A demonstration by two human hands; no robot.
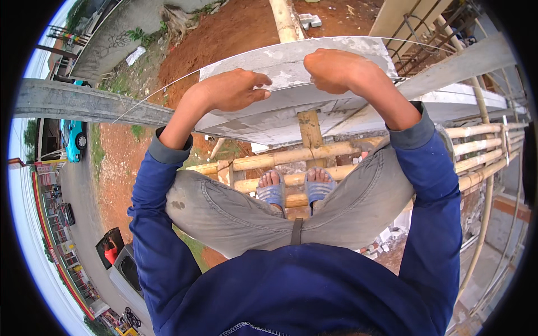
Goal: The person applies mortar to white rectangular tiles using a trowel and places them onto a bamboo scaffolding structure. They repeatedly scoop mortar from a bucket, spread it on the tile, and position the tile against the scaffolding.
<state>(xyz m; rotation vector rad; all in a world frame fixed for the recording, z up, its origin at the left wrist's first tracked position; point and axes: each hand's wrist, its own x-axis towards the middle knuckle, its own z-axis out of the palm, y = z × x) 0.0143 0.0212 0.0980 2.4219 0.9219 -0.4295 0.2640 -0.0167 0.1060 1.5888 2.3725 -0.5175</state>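
Open-air building site, red dirt (218, 47) out past the work. Right in front of the person is a pale grey block wall (286, 64), both hands over its top. Left hand (238, 89) is toward the wall's left end, fingers bent, thumb a little apart from them; right hand (333, 70) is curled up closer to the right end. Can't tell from where I'm standing if either one's pinching anything. Thin string (157, 94) runs out past both wall ends. Grey concrete beam (89, 102) off the left end. Below the near edge, feet in blue-grey sandals (272, 194) and bamboo poles (263, 162). Teal car (72, 140) way off left.
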